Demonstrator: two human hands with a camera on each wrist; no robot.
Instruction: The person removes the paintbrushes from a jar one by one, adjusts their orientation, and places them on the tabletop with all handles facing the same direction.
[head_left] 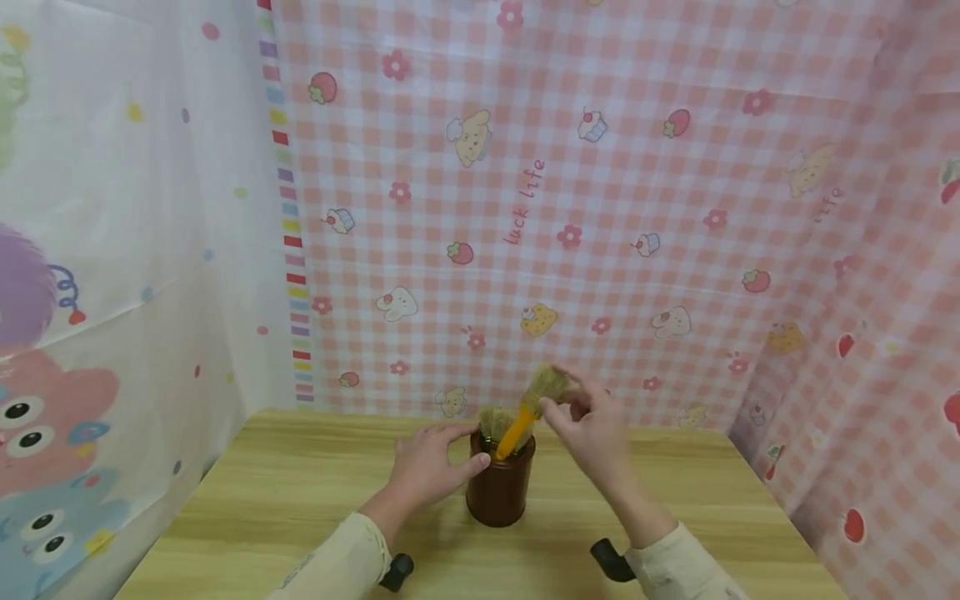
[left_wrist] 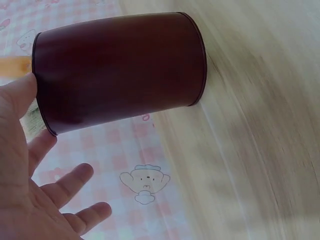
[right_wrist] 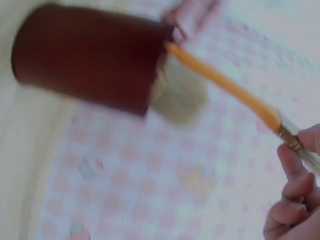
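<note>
A dark brown cylindrical cup (head_left: 497, 493) stands upright on the table. My left hand (head_left: 429, 463) holds its rim between thumb and index finger; in the left wrist view the other fingers (left_wrist: 75, 185) stand free of it. My right hand (head_left: 596, 429) pinches a paintbrush (right_wrist: 225, 87) at its metal collar, bristles up. The brush's orange handle slants down, its end at the cup's mouth; how far inside it reaches I cannot tell. Pale bristles of another brush (right_wrist: 180, 95) stick up out of the cup, its handle hidden inside.
The wood-patterned table (head_left: 315, 500) runs back to a pink checked cloth (head_left: 420, 267) hung behind it. More printed cloth hangs at the left and right sides. Black straps (head_left: 613, 560) show near both wrists.
</note>
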